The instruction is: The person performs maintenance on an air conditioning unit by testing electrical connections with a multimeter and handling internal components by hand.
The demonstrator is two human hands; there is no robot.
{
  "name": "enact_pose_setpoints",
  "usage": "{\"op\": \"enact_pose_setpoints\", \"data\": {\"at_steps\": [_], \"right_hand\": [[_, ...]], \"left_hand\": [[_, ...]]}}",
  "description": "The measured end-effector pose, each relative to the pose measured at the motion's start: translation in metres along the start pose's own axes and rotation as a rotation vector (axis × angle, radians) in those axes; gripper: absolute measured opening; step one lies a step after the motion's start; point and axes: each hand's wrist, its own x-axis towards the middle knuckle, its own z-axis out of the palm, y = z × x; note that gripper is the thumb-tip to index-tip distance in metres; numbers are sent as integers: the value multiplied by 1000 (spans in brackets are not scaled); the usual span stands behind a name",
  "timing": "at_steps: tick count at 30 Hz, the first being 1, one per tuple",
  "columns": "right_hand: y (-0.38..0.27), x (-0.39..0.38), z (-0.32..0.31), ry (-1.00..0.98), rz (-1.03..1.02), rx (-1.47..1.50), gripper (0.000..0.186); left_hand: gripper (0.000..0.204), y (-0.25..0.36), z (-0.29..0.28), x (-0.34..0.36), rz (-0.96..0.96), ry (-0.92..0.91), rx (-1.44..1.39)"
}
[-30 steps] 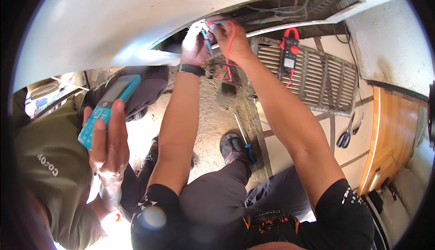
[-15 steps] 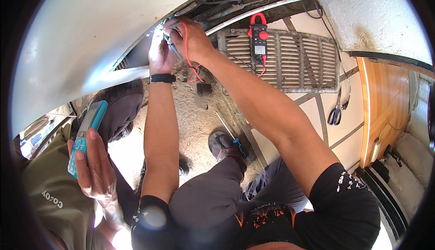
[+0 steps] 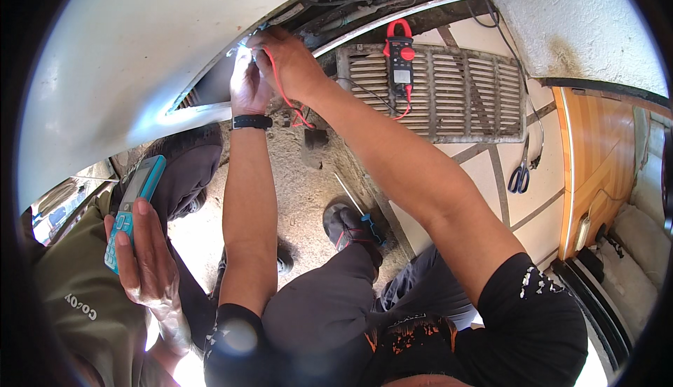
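Both my hands work close together at the lower opening of a white appliance (image 3: 161, 29). My left hand (image 3: 248, 84), with a dark band on its wrist, is closed; what its fingers pinch is washed out by bright light. My right hand (image 3: 289, 63) is closed beside it, its fingertips partly hidden. A red test lead (image 3: 275, 78) runs up into the right hand, and its tip cannot be seen. To the right, a red and black clamp meter (image 3: 401, 57) lies on a slatted grille (image 3: 463, 92), with a red lead plugged in at its lower end.
At left, another person's hand (image 3: 151, 261) holds a turquoise keypad phone (image 3: 133, 212). A screwdriver (image 3: 368, 220) rests by my shoe (image 3: 343, 222). Dark-handled scissors (image 3: 519, 177) and a black cable (image 3: 517, 57) lie on the tiles. Pipes and wires (image 3: 364, 1) show inside the opening.
My right hand has turned and moved slightly, now covering the bluish-grey piece that showed beneath its fingers. The red lead hangs straighter. My left hand has barely moved.
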Motion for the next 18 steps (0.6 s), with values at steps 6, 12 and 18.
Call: {"op": "enact_pose_setpoints", "data": {"at_steps": [6,12,18], "right_hand": [[10,1,1,-20,-63,14,18],[15,-1,-4,-53,142,49,17],[19,-5,4,-75,192,102,18]], "left_hand": [[30,-4,-5,4,29,-92,-29],[27,-5,-11,9,15,-81,-64],[24,-4,-19,11,25,-112,-60]]}}
